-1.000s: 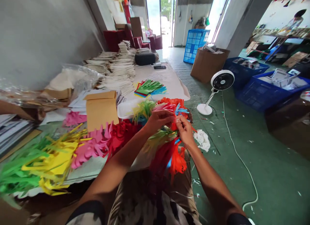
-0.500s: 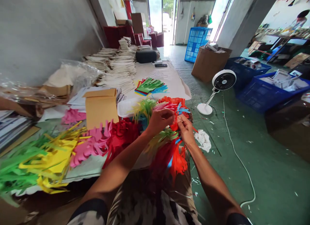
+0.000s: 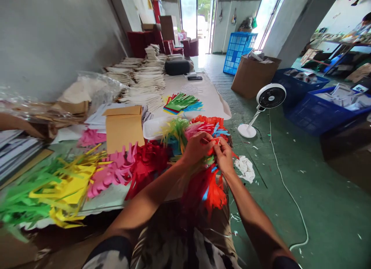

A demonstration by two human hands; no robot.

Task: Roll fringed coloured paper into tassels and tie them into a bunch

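My left hand (image 3: 197, 148) and my right hand (image 3: 223, 156) meet above my lap, fingertips pinched on an orange-red fringed paper tassel (image 3: 216, 193). The fingers hide most of the pinched part. Its cut strips hang below, with some blue among them. Dark red strips (image 3: 195, 188) hang beside it, partly in shadow. Just beyond the hands lie more fringed papers: orange-red (image 3: 211, 121), pink (image 3: 199, 128) and yellow-green (image 3: 177, 128). Left of my forearm, the table holds fringed bundles in dark red (image 3: 149, 159), pink (image 3: 111, 170), yellow (image 3: 69, 184) and green (image 3: 27, 195).
A white plastic tray (image 3: 150, 129) and a brown envelope (image 3: 124, 126) lie on the table. Farther back are multicoloured fringed sheets (image 3: 182, 102), a phone (image 3: 194, 78) and paper stacks (image 3: 146, 80). A fan (image 3: 271, 96) with a trailing cord and crumpled white paper (image 3: 245, 169) are on the floor at right.
My left hand has moved slightly right and down, so both hands' fingertips are now closer together on the orange-red paper. The whole view has shifted a little.
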